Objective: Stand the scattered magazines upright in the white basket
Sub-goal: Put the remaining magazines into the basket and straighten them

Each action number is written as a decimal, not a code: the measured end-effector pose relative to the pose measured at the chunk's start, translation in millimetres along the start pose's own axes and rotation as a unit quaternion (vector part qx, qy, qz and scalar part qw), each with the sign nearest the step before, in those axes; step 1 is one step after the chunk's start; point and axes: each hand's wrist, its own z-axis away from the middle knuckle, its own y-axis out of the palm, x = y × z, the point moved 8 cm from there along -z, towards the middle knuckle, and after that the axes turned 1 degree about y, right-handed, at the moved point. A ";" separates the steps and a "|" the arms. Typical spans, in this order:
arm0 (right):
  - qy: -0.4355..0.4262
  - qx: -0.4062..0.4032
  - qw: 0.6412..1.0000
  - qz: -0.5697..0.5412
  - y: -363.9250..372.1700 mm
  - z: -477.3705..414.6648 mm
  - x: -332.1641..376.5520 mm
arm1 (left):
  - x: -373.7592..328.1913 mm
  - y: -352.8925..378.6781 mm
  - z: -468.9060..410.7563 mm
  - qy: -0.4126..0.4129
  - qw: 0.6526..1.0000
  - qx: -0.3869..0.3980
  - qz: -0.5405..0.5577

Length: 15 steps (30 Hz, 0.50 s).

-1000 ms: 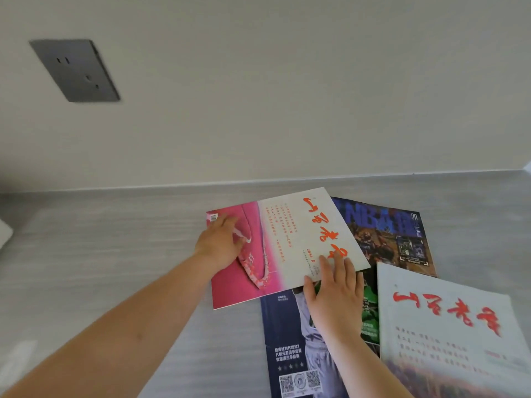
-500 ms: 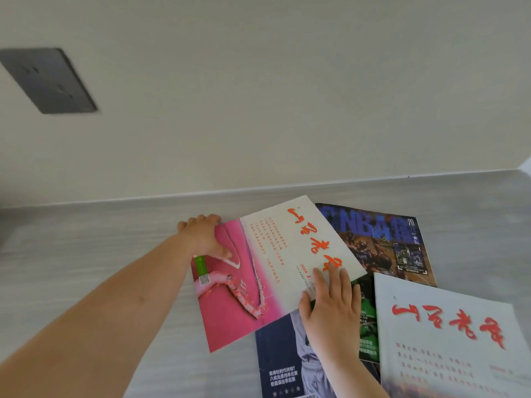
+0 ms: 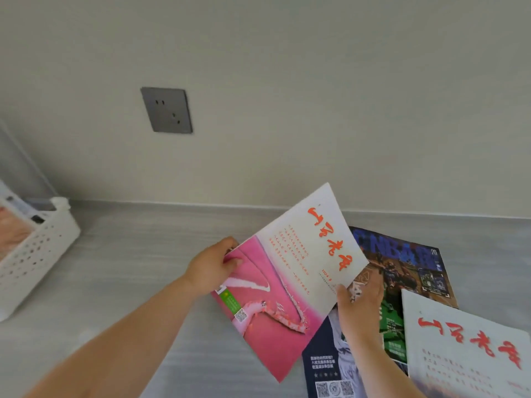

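A pink and white magazine [image 3: 290, 280] with red brush lettering is lifted off the counter and tilted. My left hand [image 3: 211, 268] grips its left edge, thumb on the pink cover. My right hand [image 3: 360, 303] holds its lower right edge, fingers underneath. Beneath it a dark NBA magazine [image 3: 402, 262] lies flat, and a second white magazine [image 3: 465, 349] with red lettering lies at the lower right. The white basket [image 3: 43, 248], perforated, stands at the far left with something pinkish inside it.
A grey countertop [image 3: 138, 268] runs to a pale wall with a dark grey power socket [image 3: 166, 110]. A dark blue back cover with QR codes [image 3: 330, 374] lies under the lifted magazine.
The pink and white magazine has come up off the pile and tilted. My right hand moved from resting on top to gripping its edge. The view swung left, bringing the basket into sight.
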 end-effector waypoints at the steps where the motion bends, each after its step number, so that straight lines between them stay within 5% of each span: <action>1: 0.023 0.005 0.996 -0.089 5.7 1.9 5.6 | 2.8 -9.9 10.0 0.000 0.999 -0.015 0.036; 6: 0.122 0.139 0.955 -0.230 62.0 16.0 38.1 | 27.9 -65.4 56.8 0.000 0.982 -0.105 0.155; 15: 0.025 0.216 0.966 -0.138 158.6 66.1 139.9 | 110.7 -167.9 116.0 -0.002 0.959 -0.171 0.225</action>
